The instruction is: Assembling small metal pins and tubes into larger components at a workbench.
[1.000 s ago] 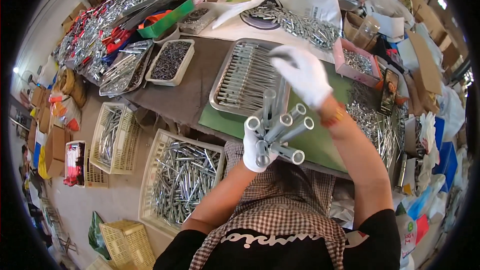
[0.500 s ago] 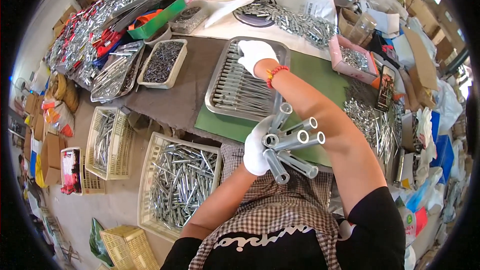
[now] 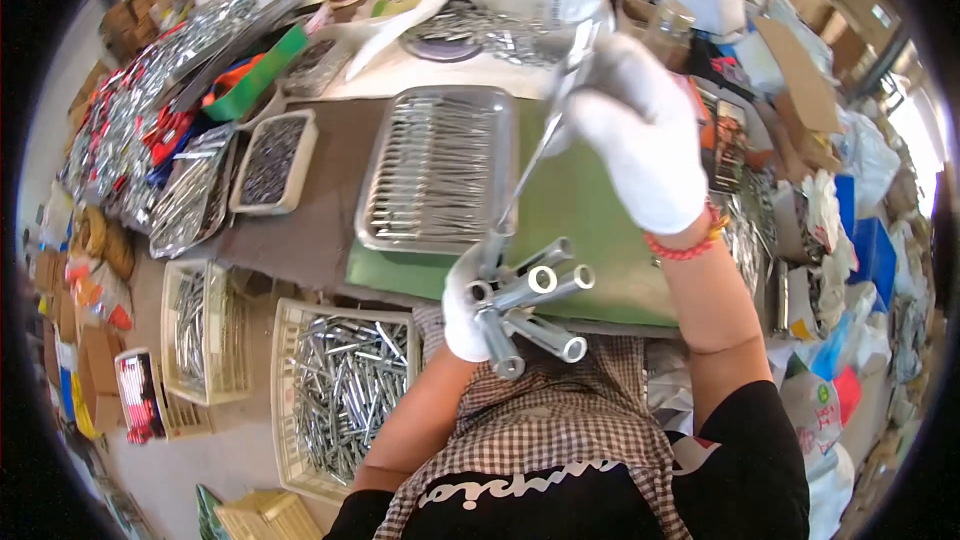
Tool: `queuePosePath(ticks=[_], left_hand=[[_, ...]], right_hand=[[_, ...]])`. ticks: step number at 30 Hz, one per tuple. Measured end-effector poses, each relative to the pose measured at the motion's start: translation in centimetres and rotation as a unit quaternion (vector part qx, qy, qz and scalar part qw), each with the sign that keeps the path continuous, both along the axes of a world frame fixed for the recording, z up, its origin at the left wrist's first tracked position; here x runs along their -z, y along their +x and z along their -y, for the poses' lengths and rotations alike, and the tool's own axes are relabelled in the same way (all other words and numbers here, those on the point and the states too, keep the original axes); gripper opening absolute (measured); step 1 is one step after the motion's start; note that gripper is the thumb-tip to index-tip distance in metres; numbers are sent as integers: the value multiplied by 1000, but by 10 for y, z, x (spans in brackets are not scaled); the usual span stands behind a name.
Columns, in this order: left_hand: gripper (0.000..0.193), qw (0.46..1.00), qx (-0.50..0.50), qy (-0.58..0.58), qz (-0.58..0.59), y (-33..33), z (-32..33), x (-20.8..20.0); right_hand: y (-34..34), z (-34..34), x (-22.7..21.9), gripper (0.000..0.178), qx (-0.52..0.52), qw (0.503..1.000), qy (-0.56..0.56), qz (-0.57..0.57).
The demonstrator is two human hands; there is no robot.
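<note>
My left hand (image 3: 462,315), in a white glove, is closed round a bundle of several shiny metal tubes (image 3: 527,287) whose open ends fan out to the right. My gloved right hand (image 3: 640,130) is raised above the green mat and grips a long metal rod (image 3: 537,160) near its thick upper end. The rod's thin shaft slants down to the mouth of one tube in my left hand; motion blur hides whether its tip is inside. A metal tray (image 3: 508,155) beyond my left hand holds rows of similar rods (image 3: 430,170).
A white tub of small dark pieces (image 3: 273,160) stands left of the tray. Below the table edge, a cream crate (image 3: 285,410) holds many metal tubes. Loose metal parts lie on a white sack (image 3: 380,55) at the back. A green mat (image 3: 590,240) lies under my right arm.
My right hand has left the tray, moving right and nearer with a rod now in its grip. The rod slants to the tube bundle. The view has shifted somewhat.
</note>
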State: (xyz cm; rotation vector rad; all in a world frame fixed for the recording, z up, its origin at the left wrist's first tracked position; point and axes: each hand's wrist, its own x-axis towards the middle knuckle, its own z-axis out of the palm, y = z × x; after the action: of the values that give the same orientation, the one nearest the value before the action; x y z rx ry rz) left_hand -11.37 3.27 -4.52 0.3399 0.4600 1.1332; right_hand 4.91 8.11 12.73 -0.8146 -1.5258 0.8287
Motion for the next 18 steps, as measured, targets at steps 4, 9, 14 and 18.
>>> queuePosePath(ticks=[4, 9, 14, 18], left_hand=[[25, 995, 12, -75, 67, -4, -1, 1], [21, 982, -103, -15, -159, 8, 1, -8], [22, 994, -73, -8, -86, 4, -1, 1], [21, 984, -146, -16, -98, 14, 1, -11]], right_hand=[[-4, 6, 17, 36, 78, 924, 246, 282], [-10, 12, 34, 38, 23, 956, 137, 258], [-8, 16, 31, 38, 25, 941, 160, 296], [-9, 14, 37, 34, 27, 953, 152, 260]])
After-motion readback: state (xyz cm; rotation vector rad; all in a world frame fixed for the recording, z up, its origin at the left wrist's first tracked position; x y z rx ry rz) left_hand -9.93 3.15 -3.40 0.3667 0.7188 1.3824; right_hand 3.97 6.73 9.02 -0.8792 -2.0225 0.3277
